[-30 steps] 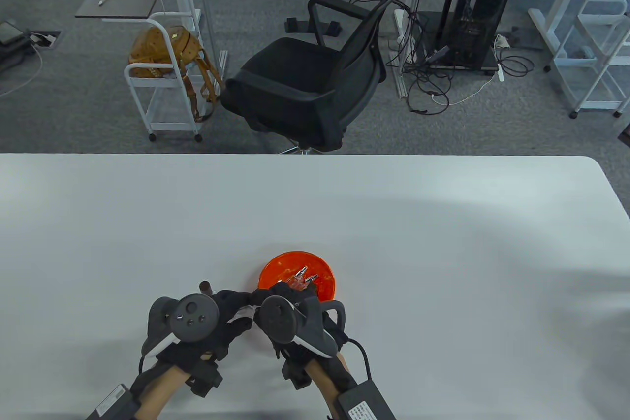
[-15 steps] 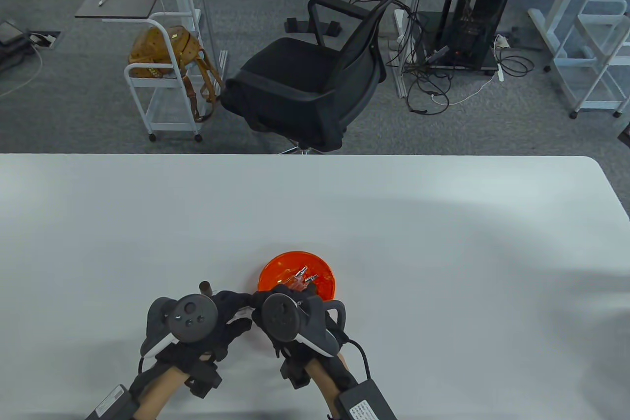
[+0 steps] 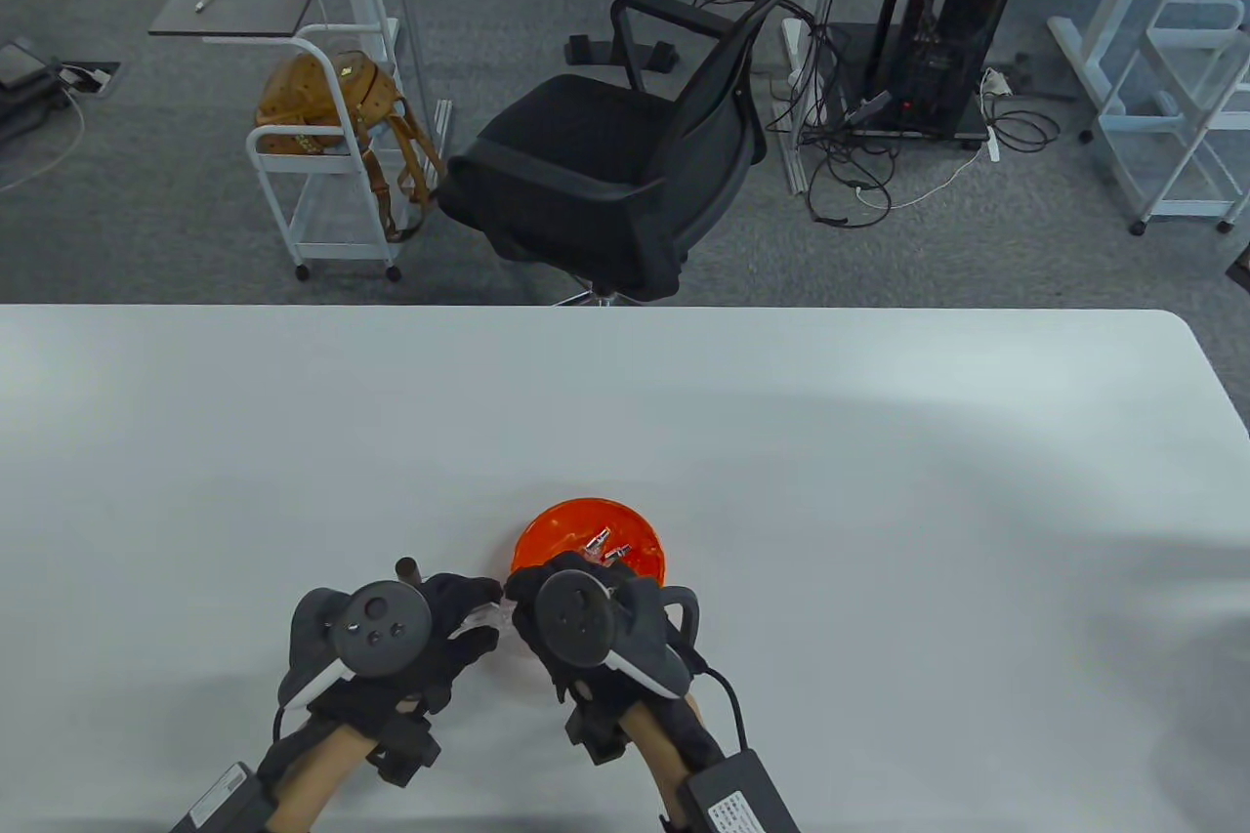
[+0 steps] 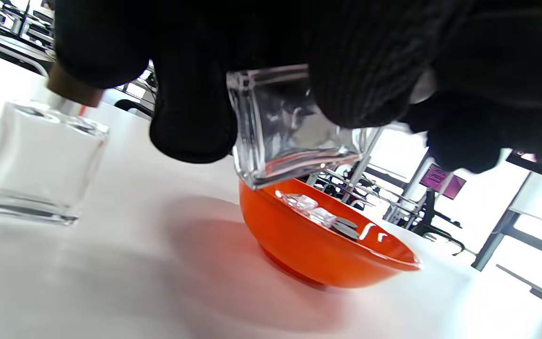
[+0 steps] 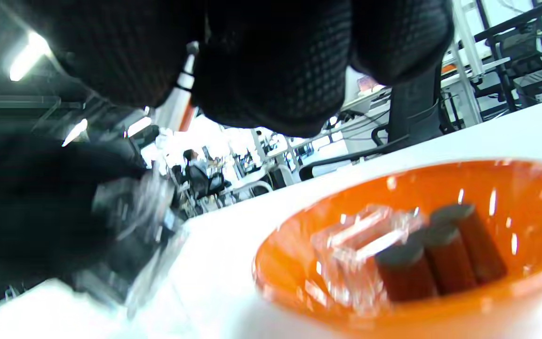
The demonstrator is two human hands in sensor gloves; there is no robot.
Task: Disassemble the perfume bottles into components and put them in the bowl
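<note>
My left hand [image 3: 477,623] grips a clear square perfume bottle [image 4: 290,136] just above the table, close to the near left rim of the orange bowl [image 3: 562,530]. The bottle's top is hidden behind the fingers [image 4: 191,117]. My right hand [image 3: 537,584] hovers over the bowl's near edge with its fingers [image 5: 271,70] curled; what they hold, if anything, is hidden. In the bowl [image 5: 511,292] lie clear glass bottles [image 5: 355,245] and brown caps [image 5: 440,259]. A second clear bottle [image 4: 40,165] with a brown cap [image 3: 405,569] stands on the table left of the bowl.
The white table [image 3: 879,481] stretches wide around the hands and the bowl. Beyond its far edge stand a black office chair [image 3: 605,159], a white cart with a brown bag [image 3: 327,105], and cables on the floor.
My right hand has shifted a little to the right and away from my left hand, opening a small gap where the clear bottle shows. The left hand has stayed put.
</note>
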